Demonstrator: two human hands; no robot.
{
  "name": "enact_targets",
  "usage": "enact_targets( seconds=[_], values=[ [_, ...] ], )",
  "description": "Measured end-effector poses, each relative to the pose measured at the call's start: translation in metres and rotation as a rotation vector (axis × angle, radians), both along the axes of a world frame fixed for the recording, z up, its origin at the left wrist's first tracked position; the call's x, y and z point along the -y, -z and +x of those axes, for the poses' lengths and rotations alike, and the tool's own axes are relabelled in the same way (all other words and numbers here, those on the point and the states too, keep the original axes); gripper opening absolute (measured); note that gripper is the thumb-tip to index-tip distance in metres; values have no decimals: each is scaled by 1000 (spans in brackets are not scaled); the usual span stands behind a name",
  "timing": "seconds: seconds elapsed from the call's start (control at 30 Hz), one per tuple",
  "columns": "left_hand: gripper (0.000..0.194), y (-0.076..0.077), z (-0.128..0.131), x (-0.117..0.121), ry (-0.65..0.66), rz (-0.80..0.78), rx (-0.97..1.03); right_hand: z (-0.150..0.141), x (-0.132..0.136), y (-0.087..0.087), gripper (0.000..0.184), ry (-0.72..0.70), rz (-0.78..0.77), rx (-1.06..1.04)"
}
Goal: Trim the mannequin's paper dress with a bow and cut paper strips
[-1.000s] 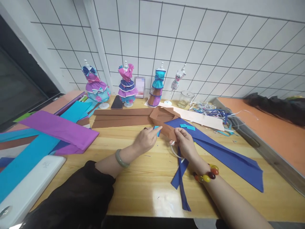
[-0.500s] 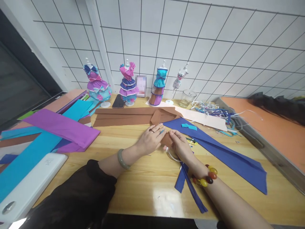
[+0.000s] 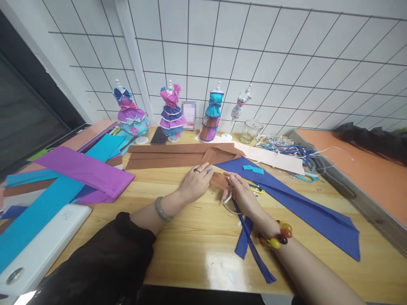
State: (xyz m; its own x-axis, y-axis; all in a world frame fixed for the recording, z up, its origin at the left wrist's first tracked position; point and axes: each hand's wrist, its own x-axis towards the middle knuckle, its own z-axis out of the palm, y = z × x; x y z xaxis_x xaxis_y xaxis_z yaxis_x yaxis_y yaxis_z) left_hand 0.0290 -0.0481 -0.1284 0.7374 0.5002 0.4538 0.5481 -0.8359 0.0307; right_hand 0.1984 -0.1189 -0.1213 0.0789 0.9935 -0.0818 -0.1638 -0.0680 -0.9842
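Note:
A small piece of brown fabric is stretched between my two hands above the wooden table. My left hand pinches its left edge, and a ring and a small blue bit show at the fingers. On the other edge, my right hand has thumb and fingers closed on the fabric. Just below the right hand is a white cord, partly hidden. Dark blue fabric strips lie under the right wrist. Beyond my hands rests a long folded brown cloth, and to the right a large blue cloth.
Several small dress forms, one in a turquoise top, line the wall beside a phone and a glass. Yellow-handled scissors lie by my right hand. Fabric strips, a purple one on top, and a white device occupy the left.
The brown piece has been pulled out flatter between my hands. My left hand has shifted slightly left, away from the right one.

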Motion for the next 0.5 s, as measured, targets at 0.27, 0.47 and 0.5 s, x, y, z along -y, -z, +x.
enact_targets(
  seconds=[0.27, 0.47, 0.5],
  values=[
    [34, 2, -4, -9, -75, -471, 443, 3, 2, 1, 43, -114, -23, -17],
    [46, 1, 4, -8, 18, -1018, 1034, -2, 7, -4, 39, -185, -22, 106],
    [45, 1, 6, -7, 76, -1058, 1095, -2, 6, -5, 39, -174, -5, 125]
  ],
)
